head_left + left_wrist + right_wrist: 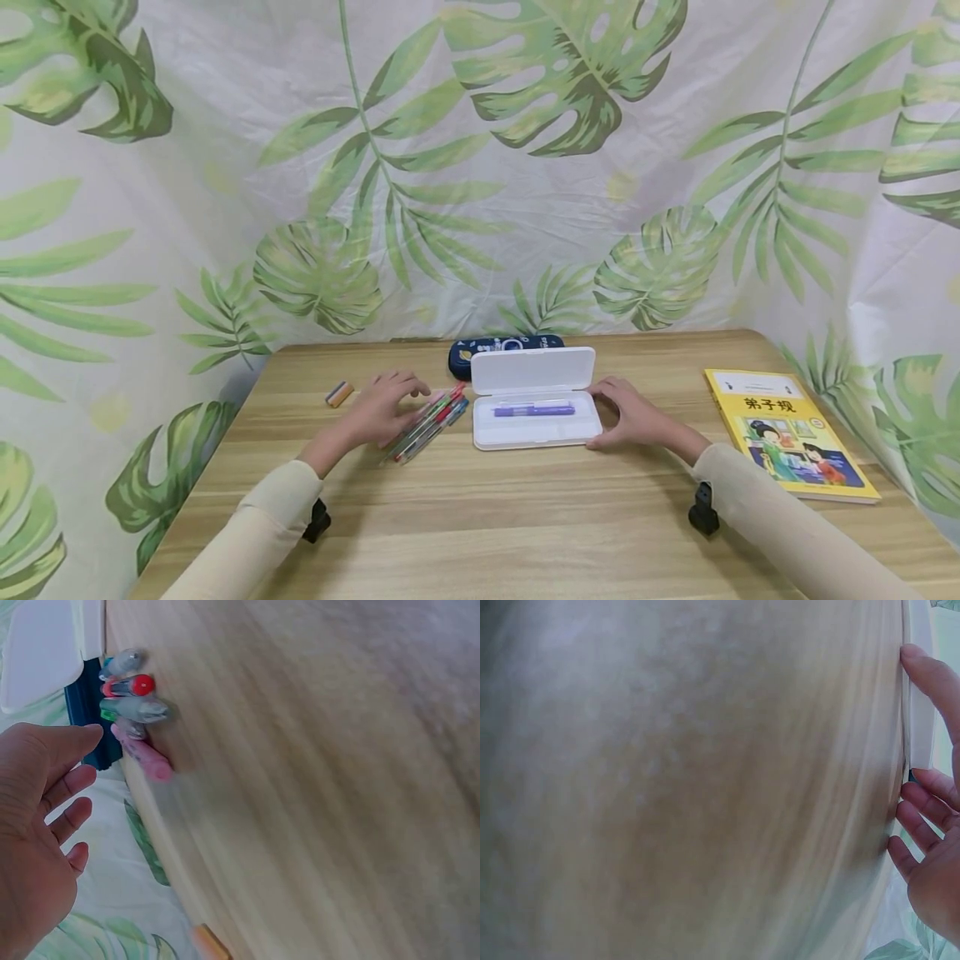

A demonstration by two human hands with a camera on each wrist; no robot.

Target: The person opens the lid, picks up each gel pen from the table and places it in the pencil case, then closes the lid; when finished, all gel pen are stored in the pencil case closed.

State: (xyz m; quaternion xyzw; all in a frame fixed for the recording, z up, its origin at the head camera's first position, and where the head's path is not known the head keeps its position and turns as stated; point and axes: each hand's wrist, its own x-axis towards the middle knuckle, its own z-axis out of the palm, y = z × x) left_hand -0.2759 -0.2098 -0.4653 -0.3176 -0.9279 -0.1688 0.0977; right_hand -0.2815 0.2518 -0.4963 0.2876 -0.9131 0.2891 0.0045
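Observation:
An open white pencil case lies mid-table with its lid raised. Inside it are a purple pen and a clear, pale one behind it. My right hand holds the case by its right end, thumb at the front corner and fingers at the back. In the right wrist view, the thumb touches the white edge. To the left, my left hand is beside a bunch of several coloured pens. The left wrist view shows its fingers loosely bent, apart from the pens and holding nothing.
Behind the white case lies a dark blue patterned pencil pouch. A small striped eraser-like block lies left of the left hand. At the right edge is a yellow picture book. Leaf-print cloth hangs beyond the table.

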